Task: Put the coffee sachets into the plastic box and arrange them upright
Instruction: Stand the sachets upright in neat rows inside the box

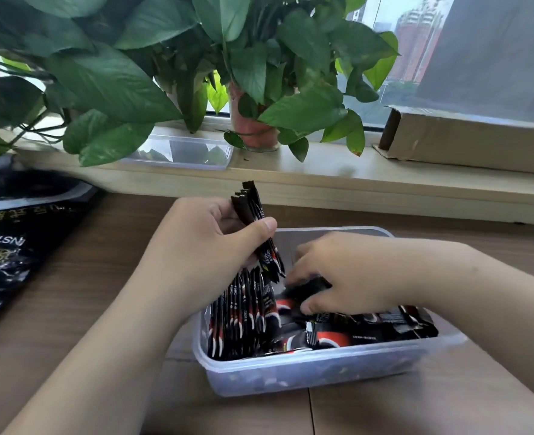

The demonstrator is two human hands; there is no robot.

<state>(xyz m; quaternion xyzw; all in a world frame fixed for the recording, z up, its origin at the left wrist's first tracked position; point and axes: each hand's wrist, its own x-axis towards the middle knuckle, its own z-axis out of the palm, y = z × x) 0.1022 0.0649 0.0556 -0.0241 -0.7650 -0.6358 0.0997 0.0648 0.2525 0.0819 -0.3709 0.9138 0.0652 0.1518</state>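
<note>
Two hands work at the plastic box (306, 368): your left hand (209, 243) pinches several sachets (261, 227) above its left end, your right hand (344, 271) grips one sachet (309, 285) inside. Upright sachets (240, 315) fill the left end; loose ones (369, 328) lie flat rightward.

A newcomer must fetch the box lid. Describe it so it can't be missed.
Start at the pale wooden windowsill behind the table. Left of the red plant pot, under drooping pothos leaves, lies the clear plastic lid. Unlike the cardboard box further right, it is transparent and shallow.

Wooden table (71, 309) (bearing plastic box (306, 372), bag (5, 246)).
</note>
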